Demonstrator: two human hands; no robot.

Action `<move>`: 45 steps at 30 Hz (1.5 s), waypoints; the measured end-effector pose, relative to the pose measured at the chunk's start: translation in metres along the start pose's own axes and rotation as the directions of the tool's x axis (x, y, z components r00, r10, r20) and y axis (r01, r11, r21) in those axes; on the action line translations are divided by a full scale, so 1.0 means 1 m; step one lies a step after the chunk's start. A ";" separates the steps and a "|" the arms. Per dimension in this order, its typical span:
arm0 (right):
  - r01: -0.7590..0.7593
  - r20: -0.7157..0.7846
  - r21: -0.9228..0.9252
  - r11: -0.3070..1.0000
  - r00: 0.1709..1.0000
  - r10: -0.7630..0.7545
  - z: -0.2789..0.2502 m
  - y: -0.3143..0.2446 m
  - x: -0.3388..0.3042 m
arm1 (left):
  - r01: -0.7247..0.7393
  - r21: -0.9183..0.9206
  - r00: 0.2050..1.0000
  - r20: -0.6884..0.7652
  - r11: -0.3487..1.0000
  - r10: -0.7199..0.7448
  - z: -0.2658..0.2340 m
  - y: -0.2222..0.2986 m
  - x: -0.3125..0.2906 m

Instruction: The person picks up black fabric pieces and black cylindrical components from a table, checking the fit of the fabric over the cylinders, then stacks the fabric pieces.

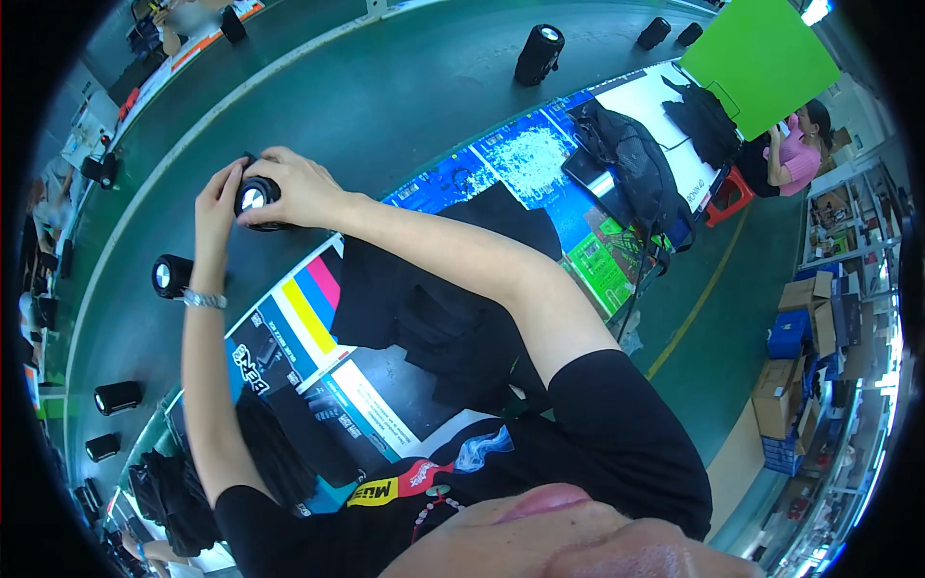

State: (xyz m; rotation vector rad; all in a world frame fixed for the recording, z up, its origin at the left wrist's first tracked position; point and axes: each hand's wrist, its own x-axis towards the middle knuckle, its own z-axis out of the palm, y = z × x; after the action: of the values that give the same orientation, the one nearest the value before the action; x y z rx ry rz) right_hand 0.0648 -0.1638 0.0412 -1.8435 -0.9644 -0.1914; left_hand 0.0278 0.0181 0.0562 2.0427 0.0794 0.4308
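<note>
At the far left, over the green belt, both hands are on one black cylindrical speaker with a shiny silver round end. My left hand, with a metal watch on its wrist, closes on its left side. My right hand wraps it from the right and behind, with the thumb near the silver end. The fingers hide much of its body. A second such speaker lies on the belt just beside my left wrist. Black cloth is spread on the table beneath my right arm.
More black speakers stand along the green belt, one upright at the far side and one lying at left. A black mesh bag rests on the printed table. A co-worker in pink sits at right, near cardboard boxes.
</note>
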 end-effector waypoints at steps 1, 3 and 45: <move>-0.051 0.019 0.072 0.996 0.999 0.049 0.004 -0.003 0.003 | 0.050 0.032 0.996 0.072 0.998 -0.052 -0.011 -0.016 0.008; -0.157 0.085 0.203 0.967 0.986 0.142 0.000 0.020 0.006 | 0.353 0.034 0.913 0.207 0.935 -0.352 0.002 0.016 0.016; -0.111 0.236 0.062 0.992 0.967 0.093 -0.051 0.048 0.014 | -0.376 0.351 0.922 0.050 0.858 0.384 0.035 0.052 -0.002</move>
State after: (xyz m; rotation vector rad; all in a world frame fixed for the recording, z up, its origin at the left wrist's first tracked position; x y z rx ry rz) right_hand 0.1213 -0.2072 0.0397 -1.8690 -1.0188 0.1258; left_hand 0.0307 -0.0371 0.0856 2.4190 -0.2589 0.7287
